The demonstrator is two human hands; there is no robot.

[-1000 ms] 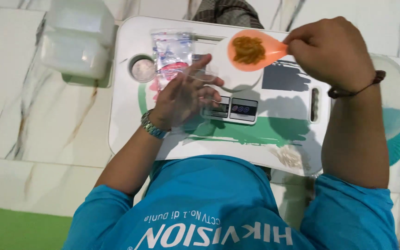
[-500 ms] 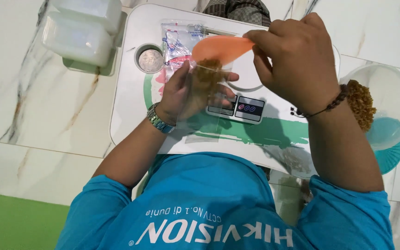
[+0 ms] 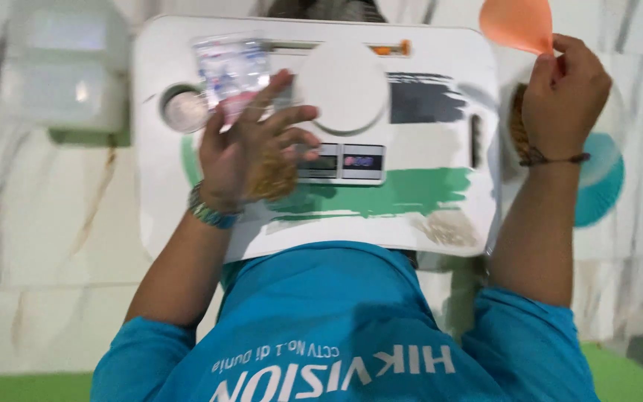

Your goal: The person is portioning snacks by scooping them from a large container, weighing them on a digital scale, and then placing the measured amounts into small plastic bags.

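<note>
My left hand (image 3: 251, 152), with a beaded band at the wrist, holds a small clear plastic bag (image 3: 228, 71) over the left part of a white lap tray (image 3: 440, 216). Brown granules (image 3: 273, 179) show under its fingers. Just right of that hand stands a white digital scale (image 3: 342, 85) with a round platform that has nothing on it. My right hand (image 3: 563, 93) pinches the handle of an orange scoop (image 3: 519, 22), raised beyond the tray's right edge above a clear bowl (image 3: 597, 179) with brown granules. The scoop looks empty.
Clear plastic containers (image 3: 61, 74) sit on the marble floor at the upper left. A round recess (image 3: 184, 112) in the tray holds a small lid-like disc. A green strip of floor (image 3: 634, 372) runs along the bottom.
The right hand has swung the orange scoop from over the bag in my left hand out to the right, above the bowl. The scoop's brown granules are gone. The left hand has stayed put.
</note>
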